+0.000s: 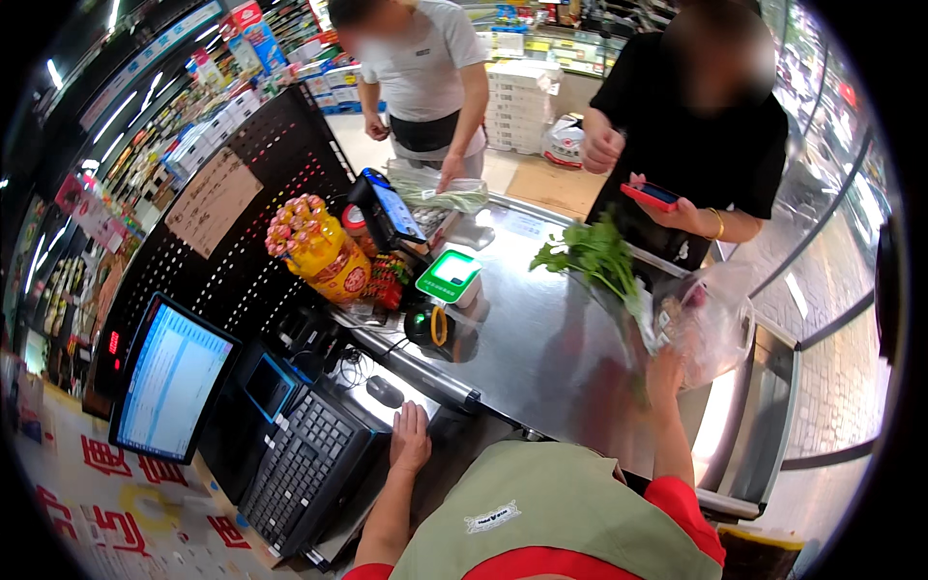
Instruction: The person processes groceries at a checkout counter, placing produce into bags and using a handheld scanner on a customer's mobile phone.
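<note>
My right hand (665, 371) is at the near side of a clear plastic bag (714, 333) of produce, gripping it at the counter's right end. Its fingertips are partly hidden. Against the bag lies a bunch of leafy green vegetables (596, 261), its pale stalks towards my hand. My left hand (411, 437) rests palm down at the edge of the keyboard stand, holding nothing. Just beyond its fingers sits a black computer mouse (384, 391), with a black keyboard (304, 464) to the left.
On the metal counter (536, 348) stand a green-framed payment device (449, 277), a black round scanner (428, 326) and a tilted display (388, 206). A monitor (174, 380) is at left. Across the counter, one person touches bagged greens (438, 190); another holds a red phone (650, 196).
</note>
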A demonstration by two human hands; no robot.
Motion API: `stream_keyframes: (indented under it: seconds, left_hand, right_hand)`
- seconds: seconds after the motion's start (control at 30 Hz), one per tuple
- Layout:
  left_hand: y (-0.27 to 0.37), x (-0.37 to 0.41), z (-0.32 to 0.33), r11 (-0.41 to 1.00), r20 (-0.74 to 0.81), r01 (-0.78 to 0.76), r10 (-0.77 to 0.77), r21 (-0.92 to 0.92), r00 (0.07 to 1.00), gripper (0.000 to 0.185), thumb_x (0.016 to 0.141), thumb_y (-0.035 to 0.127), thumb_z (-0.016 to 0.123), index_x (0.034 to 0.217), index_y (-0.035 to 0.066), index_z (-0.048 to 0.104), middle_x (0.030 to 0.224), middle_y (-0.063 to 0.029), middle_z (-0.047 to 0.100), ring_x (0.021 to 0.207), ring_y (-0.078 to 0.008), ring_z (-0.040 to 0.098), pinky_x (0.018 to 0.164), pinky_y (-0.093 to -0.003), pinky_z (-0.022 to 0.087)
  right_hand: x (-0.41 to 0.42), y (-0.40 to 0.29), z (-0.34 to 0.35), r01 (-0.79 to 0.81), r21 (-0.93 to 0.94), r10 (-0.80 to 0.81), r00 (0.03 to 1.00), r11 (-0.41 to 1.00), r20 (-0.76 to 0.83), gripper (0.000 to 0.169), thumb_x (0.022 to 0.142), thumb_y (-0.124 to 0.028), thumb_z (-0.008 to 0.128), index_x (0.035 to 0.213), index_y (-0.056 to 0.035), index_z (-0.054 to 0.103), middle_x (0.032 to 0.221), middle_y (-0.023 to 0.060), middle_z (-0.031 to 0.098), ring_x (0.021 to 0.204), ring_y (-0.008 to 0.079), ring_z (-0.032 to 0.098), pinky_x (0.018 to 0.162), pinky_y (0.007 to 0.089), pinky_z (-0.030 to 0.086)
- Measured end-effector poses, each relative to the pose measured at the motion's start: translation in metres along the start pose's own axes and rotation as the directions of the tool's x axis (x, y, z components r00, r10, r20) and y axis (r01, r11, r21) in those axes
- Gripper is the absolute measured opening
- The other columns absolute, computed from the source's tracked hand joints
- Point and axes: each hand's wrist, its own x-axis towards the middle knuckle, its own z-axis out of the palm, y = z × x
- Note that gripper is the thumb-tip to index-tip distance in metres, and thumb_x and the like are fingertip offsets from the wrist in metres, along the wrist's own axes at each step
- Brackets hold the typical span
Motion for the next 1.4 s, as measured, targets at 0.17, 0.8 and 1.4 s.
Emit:
stream_keyframes:
  seconds: [0.17, 0.8, 1.4]
  left_hand:
    - [0.003, 0.000, -0.008, 1.000, 0.001, 0.022, -0.022, -0.017, 1.000, 0.079, 0.077, 0.013, 0.069, 0.146, -0.006, 0.034, 0.152, -0.0262, 0.035, 0.143, -0.0412, 0.033, 0.118, -0.0533, 0.030]
    - [0.005, 0.001, -0.012, 0.998, -0.033, 0.005, -0.003, 0.066, 0.999, 0.066, 0.083, 0.015, 0.063, 0.142, -0.005, 0.042, 0.149, -0.0249, 0.043, 0.141, -0.0395, 0.039, 0.117, -0.0502, 0.030]
    - [-0.005, -0.007, 0.008, 1.000, -0.053, -0.006, 0.005, -0.030, 0.999, 0.065, 0.086, 0.007, 0.054, 0.147, -0.006, 0.035, 0.156, -0.0247, 0.033, 0.148, -0.0390, 0.029, 0.119, -0.0532, 0.028]
  right_hand:
    - [-0.014, -0.003, -0.037, -0.122, 0.183, 0.115, 0.992, 0.976, 0.045, 0.038, 0.087, -0.020, 0.069, 0.118, -0.0031, 0.055, 0.118, 0.0231, 0.058, 0.094, 0.0430, 0.065, 0.079, 0.0511, 0.054]
    - [-0.098, -0.251, -0.026, 0.722, 0.660, -0.856, 0.461, 0.207, -0.234, 0.025, 0.087, -0.026, 0.068, 0.072, -0.0108, 0.056, 0.067, 0.0063, 0.058, 0.058, 0.0297, 0.062, 0.050, 0.0428, 0.050]
    - [-0.107, -0.251, 0.000, 0.743, 0.609, -0.877, 0.455, 0.277, -0.155, 0.020, 0.084, -0.023, 0.067, 0.069, -0.0130, 0.059, 0.063, 0.0065, 0.058, 0.053, 0.0266, 0.060, 0.045, 0.0426, 0.046]
